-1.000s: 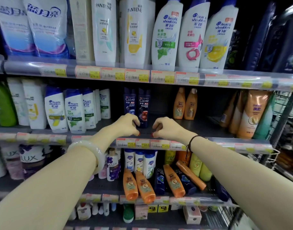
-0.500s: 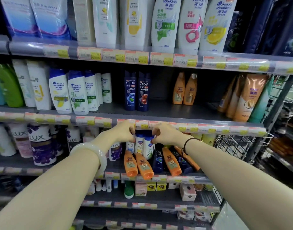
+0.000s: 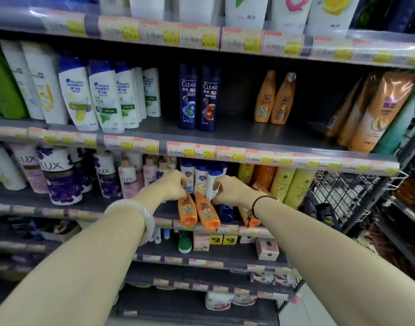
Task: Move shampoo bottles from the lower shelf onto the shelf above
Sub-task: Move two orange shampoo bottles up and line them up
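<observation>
Dropped from upper shelf (image 3: 260, 134) to lower: left hand (image 3: 171, 187), right hand (image 3: 232, 190), fingers curled narrow, empty, above orange bottles (image 3: 199, 211) at six o'clock; next pickup likely.

Single head view, close, facing shelves (image 3: 225, 128), angled down.

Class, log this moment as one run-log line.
stage: reaching | left hand: at white bottles | right hand: same | grip: unclear | shelf above: has room
</observation>
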Available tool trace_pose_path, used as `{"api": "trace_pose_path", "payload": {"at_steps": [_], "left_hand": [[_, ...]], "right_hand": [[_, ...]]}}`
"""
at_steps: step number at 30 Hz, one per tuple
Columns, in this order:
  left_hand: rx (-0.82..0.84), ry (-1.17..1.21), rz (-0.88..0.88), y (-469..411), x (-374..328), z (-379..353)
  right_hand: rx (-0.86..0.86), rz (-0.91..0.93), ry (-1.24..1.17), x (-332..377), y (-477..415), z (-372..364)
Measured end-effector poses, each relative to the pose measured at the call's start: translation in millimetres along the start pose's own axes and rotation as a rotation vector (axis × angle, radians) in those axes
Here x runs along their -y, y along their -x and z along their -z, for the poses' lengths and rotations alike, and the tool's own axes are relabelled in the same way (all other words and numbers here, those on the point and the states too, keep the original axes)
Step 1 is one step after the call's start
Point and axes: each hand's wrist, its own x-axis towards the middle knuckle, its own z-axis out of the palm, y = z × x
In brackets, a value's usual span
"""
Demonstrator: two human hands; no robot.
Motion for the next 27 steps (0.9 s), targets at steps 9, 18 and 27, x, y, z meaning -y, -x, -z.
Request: {"api": "trace_pose_path", "payload": {"at_steps": [9,18,27], "left_hand": [[0.109,0.071,0.09,-27,27,-40],[0.13,0.223,0.217,-63,56,-67],[0.083,0.345,0.239,-93,68,-86]], "right_hand": [[0.1,-0.051,-0.04,-18,-36,-44],[0.135,-0.096,-0.084,-36,-79,-72],[0.145,-0.213,-0.106,-54,-109,-96]]}}
